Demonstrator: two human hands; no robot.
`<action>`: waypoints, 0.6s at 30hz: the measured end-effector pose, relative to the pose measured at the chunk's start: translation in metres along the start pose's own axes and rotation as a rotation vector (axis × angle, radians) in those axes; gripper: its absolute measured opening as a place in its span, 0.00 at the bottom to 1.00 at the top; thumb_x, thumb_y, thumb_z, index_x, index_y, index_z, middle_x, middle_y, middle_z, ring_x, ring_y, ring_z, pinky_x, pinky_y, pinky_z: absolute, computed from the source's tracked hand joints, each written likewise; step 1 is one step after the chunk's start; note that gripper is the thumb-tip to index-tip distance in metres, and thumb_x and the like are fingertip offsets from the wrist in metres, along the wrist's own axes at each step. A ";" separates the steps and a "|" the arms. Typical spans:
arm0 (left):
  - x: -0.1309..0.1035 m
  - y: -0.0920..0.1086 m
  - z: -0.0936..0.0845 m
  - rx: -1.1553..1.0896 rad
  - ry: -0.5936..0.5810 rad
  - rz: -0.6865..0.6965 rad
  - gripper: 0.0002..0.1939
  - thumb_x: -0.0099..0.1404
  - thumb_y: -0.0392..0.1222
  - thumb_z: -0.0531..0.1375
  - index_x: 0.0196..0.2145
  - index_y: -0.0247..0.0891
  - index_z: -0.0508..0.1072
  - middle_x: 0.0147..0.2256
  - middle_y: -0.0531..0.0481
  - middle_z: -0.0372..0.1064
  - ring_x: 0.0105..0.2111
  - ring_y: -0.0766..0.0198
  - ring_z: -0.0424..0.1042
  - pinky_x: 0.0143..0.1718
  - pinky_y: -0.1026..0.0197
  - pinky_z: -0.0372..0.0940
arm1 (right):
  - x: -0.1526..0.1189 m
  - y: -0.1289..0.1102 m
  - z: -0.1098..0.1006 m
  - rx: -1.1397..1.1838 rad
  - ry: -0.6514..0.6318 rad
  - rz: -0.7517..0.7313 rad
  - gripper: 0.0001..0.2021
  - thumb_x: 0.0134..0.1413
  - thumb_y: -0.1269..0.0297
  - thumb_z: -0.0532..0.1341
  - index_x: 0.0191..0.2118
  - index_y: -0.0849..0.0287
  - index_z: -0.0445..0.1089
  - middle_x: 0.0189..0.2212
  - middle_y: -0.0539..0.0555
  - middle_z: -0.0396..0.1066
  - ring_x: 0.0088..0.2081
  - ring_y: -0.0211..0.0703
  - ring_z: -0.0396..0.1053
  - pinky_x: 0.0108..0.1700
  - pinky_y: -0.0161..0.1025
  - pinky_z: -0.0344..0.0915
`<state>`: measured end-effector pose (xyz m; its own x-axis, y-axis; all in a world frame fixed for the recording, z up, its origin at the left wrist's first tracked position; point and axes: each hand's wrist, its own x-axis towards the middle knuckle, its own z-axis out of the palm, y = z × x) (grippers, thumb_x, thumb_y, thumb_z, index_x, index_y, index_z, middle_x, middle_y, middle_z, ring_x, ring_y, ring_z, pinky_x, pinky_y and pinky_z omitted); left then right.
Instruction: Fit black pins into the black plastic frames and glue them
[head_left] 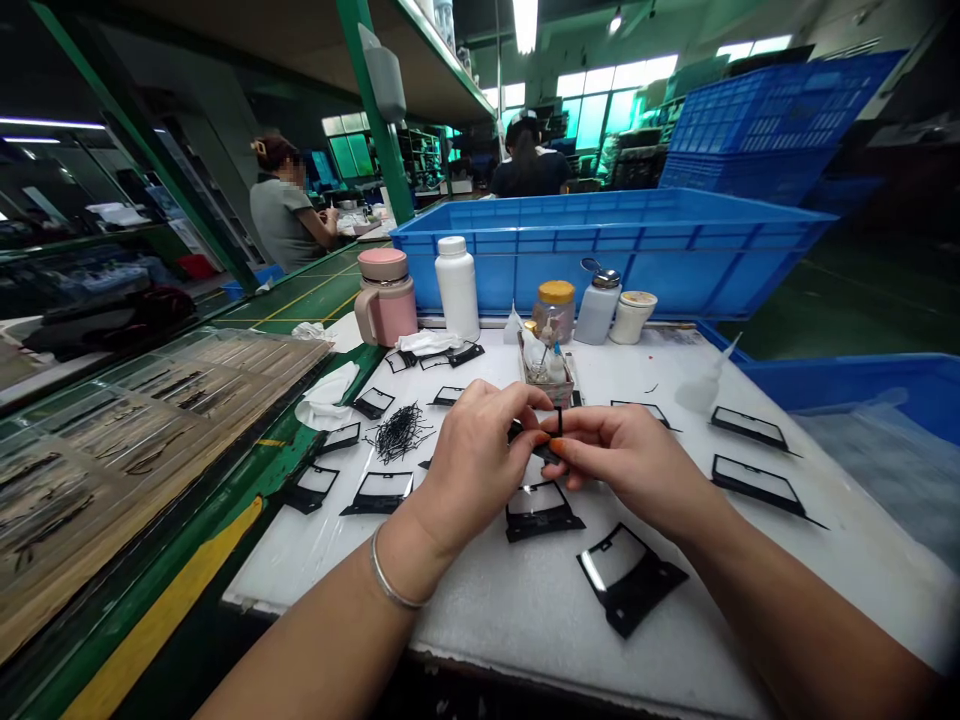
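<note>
Both hands meet over the middle of the white work surface [480, 620]. Pinched between their fingertips is a small black plastic frame [556, 422], mostly hidden by the fingers. My left hand [480, 450] is closed on its left side, and my right hand [615, 455] grips its right side with thumb and fingers. Just below them lies a black frame with a clear window [544, 515]. Another such frame [630, 580] rests nearer to me. To the left of my left hand sits a pile of thin black strips [400, 432].
Several more black frames [750, 428] lie on both sides. Behind stand a pink mug [388, 305], a white bottle [457, 290], a small box of tools [547, 375] and a large blue crate [525, 265]. A partitioned tray [172, 400] is at left. Two people [285, 215] sit farther back.
</note>
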<state>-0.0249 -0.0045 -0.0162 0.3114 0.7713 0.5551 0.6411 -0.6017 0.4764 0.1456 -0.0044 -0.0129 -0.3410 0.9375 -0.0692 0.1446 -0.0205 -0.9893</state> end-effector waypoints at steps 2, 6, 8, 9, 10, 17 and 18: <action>0.000 0.000 0.000 0.009 0.000 0.024 0.11 0.61 0.30 0.61 0.41 0.39 0.71 0.32 0.55 0.73 0.36 0.62 0.64 0.38 0.60 0.60 | 0.000 0.000 0.000 -0.008 0.010 -0.012 0.11 0.53 0.71 0.60 0.41 0.63 0.76 0.31 0.53 0.76 0.30 0.38 0.75 0.27 0.28 0.68; 0.002 -0.002 -0.002 0.029 0.027 0.086 0.05 0.62 0.33 0.61 0.37 0.37 0.72 0.32 0.53 0.72 0.36 0.62 0.65 0.40 0.59 0.60 | -0.001 0.002 -0.003 0.021 0.023 -0.040 0.10 0.53 0.68 0.62 0.40 0.63 0.77 0.27 0.52 0.76 0.29 0.37 0.74 0.27 0.28 0.67; 0.003 -0.004 -0.003 -0.009 0.078 0.060 0.07 0.61 0.33 0.62 0.39 0.37 0.72 0.35 0.52 0.71 0.38 0.62 0.66 0.43 0.58 0.61 | -0.001 0.002 -0.005 0.045 0.045 -0.046 0.10 0.52 0.67 0.63 0.41 0.62 0.77 0.28 0.52 0.76 0.28 0.37 0.74 0.26 0.28 0.67; 0.004 -0.005 -0.004 -0.056 0.108 0.025 0.09 0.61 0.33 0.63 0.41 0.38 0.72 0.37 0.51 0.70 0.40 0.62 0.66 0.44 0.59 0.62 | 0.000 0.002 -0.006 0.053 0.059 -0.045 0.10 0.52 0.66 0.64 0.41 0.62 0.77 0.28 0.53 0.77 0.28 0.36 0.74 0.26 0.28 0.67; 0.005 -0.007 -0.004 -0.120 0.133 -0.021 0.12 0.60 0.33 0.64 0.43 0.39 0.71 0.40 0.50 0.70 0.42 0.62 0.66 0.44 0.59 0.63 | -0.001 0.001 -0.007 0.058 0.074 -0.042 0.11 0.52 0.66 0.64 0.41 0.62 0.77 0.29 0.53 0.77 0.27 0.36 0.73 0.26 0.28 0.67; 0.009 -0.011 -0.006 -0.542 -0.002 -0.327 0.18 0.59 0.37 0.65 0.47 0.38 0.69 0.42 0.48 0.70 0.42 0.63 0.68 0.38 0.64 0.66 | -0.003 -0.001 -0.009 0.086 0.092 -0.066 0.11 0.51 0.63 0.66 0.40 0.62 0.77 0.27 0.52 0.77 0.25 0.35 0.72 0.25 0.28 0.67; 0.009 -0.010 -0.006 -0.587 -0.033 -0.340 0.15 0.59 0.37 0.64 0.45 0.37 0.69 0.40 0.48 0.71 0.41 0.63 0.69 0.37 0.65 0.66 | -0.003 -0.001 -0.009 0.085 0.081 -0.076 0.12 0.51 0.63 0.66 0.41 0.62 0.77 0.27 0.52 0.77 0.25 0.35 0.72 0.25 0.28 0.67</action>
<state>-0.0328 0.0078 -0.0118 0.1872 0.9379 0.2920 0.2227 -0.3300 0.9173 0.1551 -0.0045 -0.0105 -0.2714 0.9624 0.0132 0.0413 0.0254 -0.9988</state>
